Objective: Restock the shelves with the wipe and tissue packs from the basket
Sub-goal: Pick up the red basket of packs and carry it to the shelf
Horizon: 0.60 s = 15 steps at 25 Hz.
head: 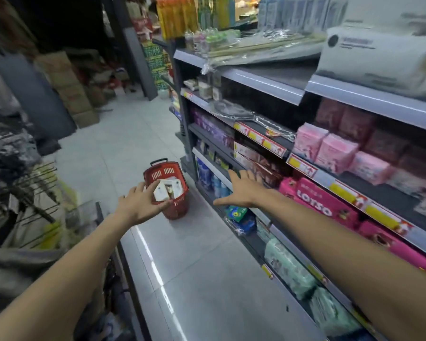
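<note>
Several white packs (169, 189) sit piled in the red basket (176, 210), and that basket stands on the tiled floor (202, 254) right at the foot of the shelves (263, 87), its black handle (159, 161) on the far rim. Here's the left hand (138, 205), stretched out in front of the basket's near rim, fingers above and thumb below the near corner of the top pack. Is it gripping? Too blurred to tell; the hand frames the pack, no more can be said. Over to the right hand (241, 190): released, fingers straight and fanned, thumb out wide, holding nothing, hovering just in front of the edge of a lower shelf.

Beside that hand, bright pink boxes (322, 203) marked LOTSO line the front edge of their shelf. One level down, blue packs (239, 214) lie at the shelf's edge, and nearer the camera pale green packs (290, 269) fill the bottom row. Higher up, light pink packs (330, 148) stand at the front of their shelf, with yellow and red price tags along the rim. On the top shelf, a big white pack (374, 57) rests at the edge. Across the aisle, cardboard boxes (69, 89) are stacked on the floor.
</note>
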Each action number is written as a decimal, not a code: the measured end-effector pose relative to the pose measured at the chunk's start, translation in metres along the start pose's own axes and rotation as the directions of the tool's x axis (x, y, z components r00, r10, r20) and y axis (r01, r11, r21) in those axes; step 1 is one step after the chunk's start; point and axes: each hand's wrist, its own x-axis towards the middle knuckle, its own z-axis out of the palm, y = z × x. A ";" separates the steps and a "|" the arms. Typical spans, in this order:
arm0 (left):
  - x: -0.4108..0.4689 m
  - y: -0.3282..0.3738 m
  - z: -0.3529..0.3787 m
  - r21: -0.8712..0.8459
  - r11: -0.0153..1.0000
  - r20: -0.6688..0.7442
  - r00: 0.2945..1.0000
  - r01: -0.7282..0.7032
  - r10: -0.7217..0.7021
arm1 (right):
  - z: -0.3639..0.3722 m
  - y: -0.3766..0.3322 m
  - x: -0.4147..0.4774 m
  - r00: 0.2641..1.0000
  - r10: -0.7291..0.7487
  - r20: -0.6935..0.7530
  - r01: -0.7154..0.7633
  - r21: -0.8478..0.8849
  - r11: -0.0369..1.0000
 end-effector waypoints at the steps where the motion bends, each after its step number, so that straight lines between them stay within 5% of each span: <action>1: 0.014 -0.001 -0.005 0.001 1.000 -0.006 1.000 0.011 -0.011 | -0.007 0.000 0.016 1.000 -0.009 0.004 0.009 0.006 1.000; 15: 0.222 -0.112 -0.094 0.073 0.974 -0.091 0.974 0.214 -0.207 | -0.086 -0.114 0.320 0.965 -0.262 0.022 0.261 0.053 0.964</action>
